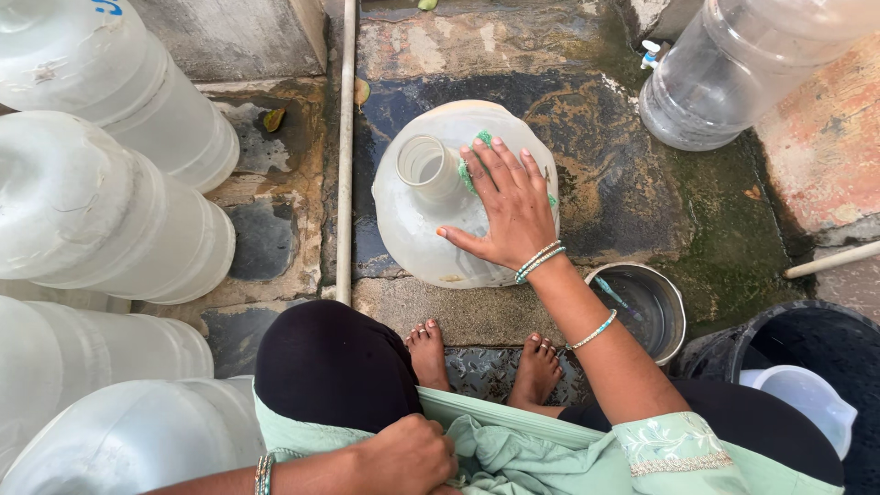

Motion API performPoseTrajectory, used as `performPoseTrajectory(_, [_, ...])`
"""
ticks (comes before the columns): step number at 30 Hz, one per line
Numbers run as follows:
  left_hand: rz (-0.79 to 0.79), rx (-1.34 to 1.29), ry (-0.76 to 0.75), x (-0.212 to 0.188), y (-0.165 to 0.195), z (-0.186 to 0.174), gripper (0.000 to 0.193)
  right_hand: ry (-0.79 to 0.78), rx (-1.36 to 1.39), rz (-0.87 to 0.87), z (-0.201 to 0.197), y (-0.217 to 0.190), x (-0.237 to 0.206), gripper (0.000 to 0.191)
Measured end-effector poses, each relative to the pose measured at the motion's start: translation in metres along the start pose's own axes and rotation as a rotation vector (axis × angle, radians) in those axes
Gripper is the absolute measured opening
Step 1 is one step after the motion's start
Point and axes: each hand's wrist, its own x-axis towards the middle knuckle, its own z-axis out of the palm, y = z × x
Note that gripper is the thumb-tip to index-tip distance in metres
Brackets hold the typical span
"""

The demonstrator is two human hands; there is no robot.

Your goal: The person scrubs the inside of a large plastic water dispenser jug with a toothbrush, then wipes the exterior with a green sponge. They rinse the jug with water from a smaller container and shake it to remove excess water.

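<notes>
A green scrubber (478, 158) is pressed flat-palmed by the right hand (507, 206) beside the neck of the jug (423, 225). The left hand (408, 456) is closed on cloth (513, 449). The jug likely handles light, wet, slippery; the neck is best gripped.

Right hand (509, 206) reaches forward, fingers spread flat; left hand (408, 454) curled at lap.

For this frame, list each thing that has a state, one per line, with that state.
Water jug: upright, neck uncapped.
Green scrub pad: pressed on the jug under the right hand.
Left hand: resting on the lap, holding no tool.
Steel bowl: holds water, a toothbrush inside.
Stacked jugs: lying on their sides.
Clear jug: tipped over.
Black bucket: open, a white jug inside.
</notes>
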Motion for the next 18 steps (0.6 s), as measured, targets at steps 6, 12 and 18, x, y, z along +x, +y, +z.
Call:
performPoseTrajectory(6, [-0.181,-0.070,-0.041,0.014,0.015,0.016,0.058,-0.005,0.005,0.009,-0.002,0.003,-0.004,0.102])
performPoseTrajectory(12, [-0.294,0.037,-0.121,0.037,0.024,0.028,0.046,0.010,0.015,-0.008,-0.001,-0.001,-0.005,0.101])
performPoseTrajectory(18, [-0.284,0.056,-0.430,0.037,0.037,0.040,0.027,-0.009,0.002,-0.016,0.003,-0.006,-0.004,0.101])
